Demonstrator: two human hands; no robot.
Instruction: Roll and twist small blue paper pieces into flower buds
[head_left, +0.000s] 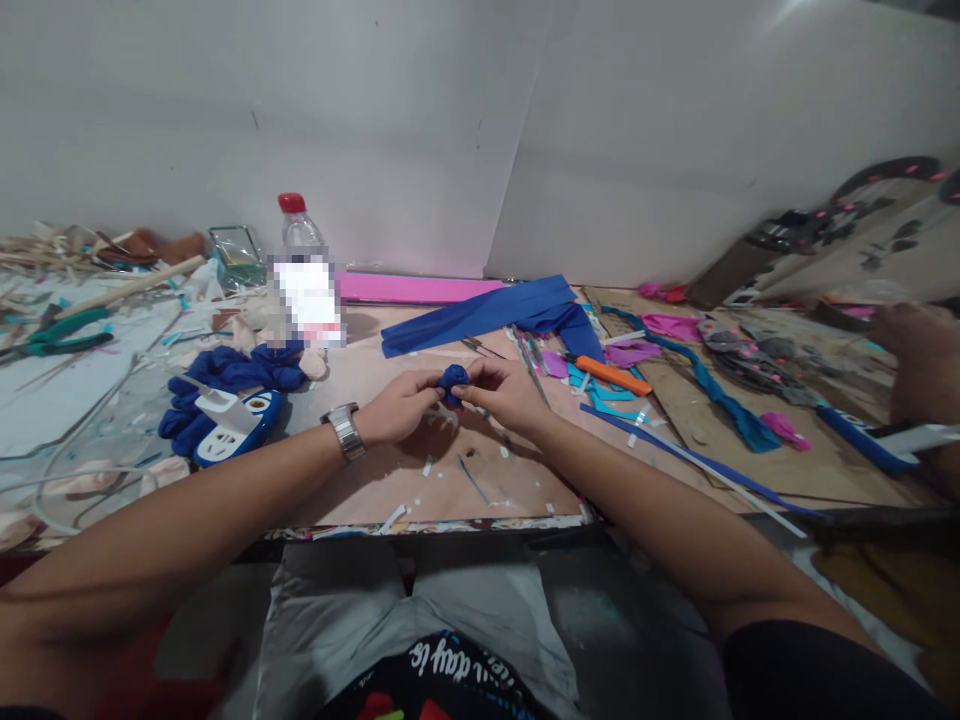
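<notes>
A small blue rosette (454, 380), apparently of rolled fabric or paper, is pinched between both hands above the table's middle. My left hand (401, 405), with a metal watch on its wrist, grips the rosette's left side with closed fingers. From the other side, my right hand (506, 395) holds it between thumb and fingers. Behind the hands lies a folded blue strip (480, 315). Right of my right hand is an orange utility knife (613, 376) among blue and pink scraps. A heap of blue twisted pieces (240, 370) lies to the left.
A blue-and-white power strip (240, 430) sits at left, its cable trailing. Green-handled pliers (67, 332) and a red-capped bottle (300, 225) stand or lie farther back. A pink strip (420, 289) lies along the wall. At far right, another person's hand (919, 345) is over cardboard (697, 435).
</notes>
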